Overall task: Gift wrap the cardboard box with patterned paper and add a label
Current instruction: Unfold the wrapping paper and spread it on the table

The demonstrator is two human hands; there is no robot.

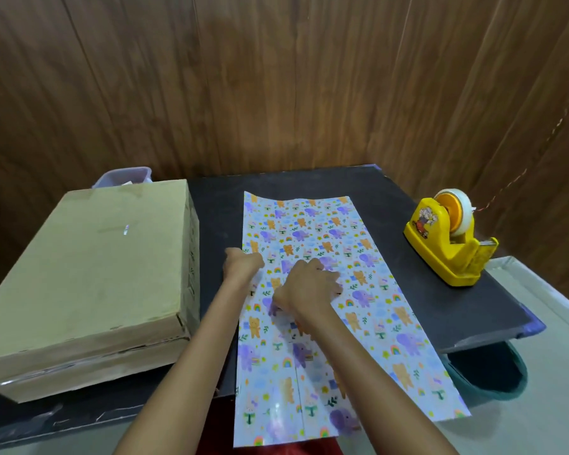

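My left hand (243, 265) at the left edge of the patterned paper (326, 224) and right hand (309, 285) mid-sheet had bent fingers, grip unclear; the cardboard box (89, 274) sat left of the paper, so I reckoned flattening creases outward came first.

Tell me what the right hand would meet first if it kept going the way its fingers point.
Past the right hand, wrapping paper and black board lie flat; the first obstacle is probably the yellow tape dispenser, though depth is unclear.

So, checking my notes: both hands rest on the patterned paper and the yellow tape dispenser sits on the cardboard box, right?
No. The head view shows the tape dispenser on the dark board, right of the paper, not on the box.
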